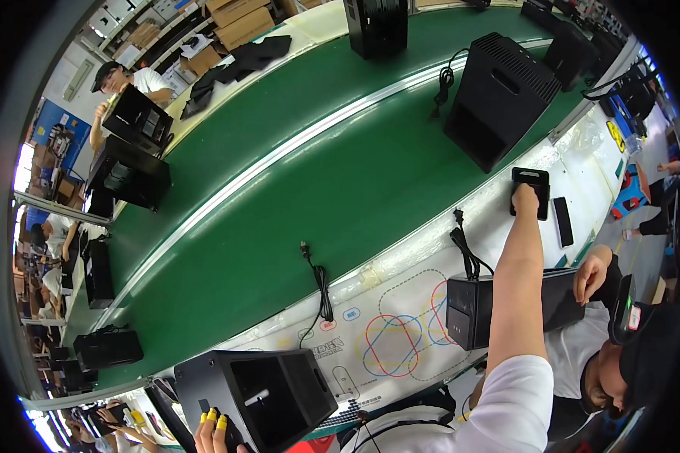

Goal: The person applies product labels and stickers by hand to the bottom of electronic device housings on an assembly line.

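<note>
My left hand [213, 436], with yellow covers on its fingertips, lies against the side of a black box-shaped housing [204, 377] with a dark, open-looking front. Its visible fingers are stretched out and slightly apart; the rest runs off the lower edge. My right arm reaches far across the bench. The right hand [526, 199] is closed at a small black tray [531, 176], its fingertips down inside; what they pinch, if anything, is hidden. Beside the tray lies a flat black strip [563, 221]. A black power cord [323, 291] with its plug lies above the housing.
A green conveyor belt [279, 226] crosses the view, bearing black housings [499, 98]. To the right, a co-worker's hand [593, 275] touches another black housing [468, 306] with a coiled cord [467, 253]. Another person [147, 79] is at the far left. Cardboard boxes [245, 30] stand behind.
</note>
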{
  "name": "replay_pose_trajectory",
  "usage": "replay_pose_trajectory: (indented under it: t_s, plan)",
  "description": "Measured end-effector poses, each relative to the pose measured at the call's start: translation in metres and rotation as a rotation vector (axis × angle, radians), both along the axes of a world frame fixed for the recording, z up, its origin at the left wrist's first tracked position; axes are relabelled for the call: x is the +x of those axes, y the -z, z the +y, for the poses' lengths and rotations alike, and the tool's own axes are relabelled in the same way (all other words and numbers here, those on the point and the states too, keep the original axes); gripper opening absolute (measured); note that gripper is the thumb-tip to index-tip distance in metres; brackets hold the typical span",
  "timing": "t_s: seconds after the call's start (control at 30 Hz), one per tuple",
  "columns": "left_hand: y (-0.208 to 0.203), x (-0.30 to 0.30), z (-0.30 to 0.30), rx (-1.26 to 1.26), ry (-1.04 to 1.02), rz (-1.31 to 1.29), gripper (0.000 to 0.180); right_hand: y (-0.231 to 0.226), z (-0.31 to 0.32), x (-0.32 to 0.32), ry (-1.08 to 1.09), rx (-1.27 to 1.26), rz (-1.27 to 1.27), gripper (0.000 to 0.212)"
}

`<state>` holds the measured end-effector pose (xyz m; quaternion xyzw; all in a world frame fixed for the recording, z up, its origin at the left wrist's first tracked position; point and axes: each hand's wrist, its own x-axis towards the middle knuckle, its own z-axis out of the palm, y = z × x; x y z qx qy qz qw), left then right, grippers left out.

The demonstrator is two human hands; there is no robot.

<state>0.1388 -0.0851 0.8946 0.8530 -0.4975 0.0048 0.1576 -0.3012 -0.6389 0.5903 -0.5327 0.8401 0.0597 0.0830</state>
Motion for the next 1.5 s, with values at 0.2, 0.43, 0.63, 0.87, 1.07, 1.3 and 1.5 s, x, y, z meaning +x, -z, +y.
replay_pose_trajectory:
  t_s: [0.2, 0.43, 0.63, 0.87, 1.07, 1.3, 1.5]
  plan:
    - [0.002, 0.013, 0.003, -0.001, 0.021, -0.004, 0.043, 0.013, 0.012, 0.003, -0.018, 0.108, -0.031, 0.05]
    - [-0.001, 0.012, -0.006, -0.001, 0.001, 0.023, 0.045, 0.026, 0.005, -0.031, -0.04, 0.003, 0.01, 0.036]
    - [0.0, 0.016, -0.014, 0.009, 0.004, 0.039, 0.044, 0.002, -0.002, -0.045, -0.067, 0.431, -0.102, 0.043]
    - [-0.001, 0.011, -0.012, -0.011, -0.006, 0.023, 0.044, 0.009, 0.013, -0.056, 0.121, 0.509, -0.639, 0.02]
    - [0.003, 0.011, -0.012, -0.042, 0.011, 0.01, 0.045, 0.05, 0.016, -0.065, -0.042, 0.191, -0.2, 0.026]
    - [0.004, 0.013, -0.014, -0.035, -0.002, 0.025, 0.046, 0.021, 0.032, -0.015, 0.028, 0.043, 0.009, 0.024]
    - [0.001, 0.011, -0.021, -0.021, -0.03, 0.025, 0.046, 0.035, 0.027, -0.028, -0.004, 0.072, -0.048, 0.028]
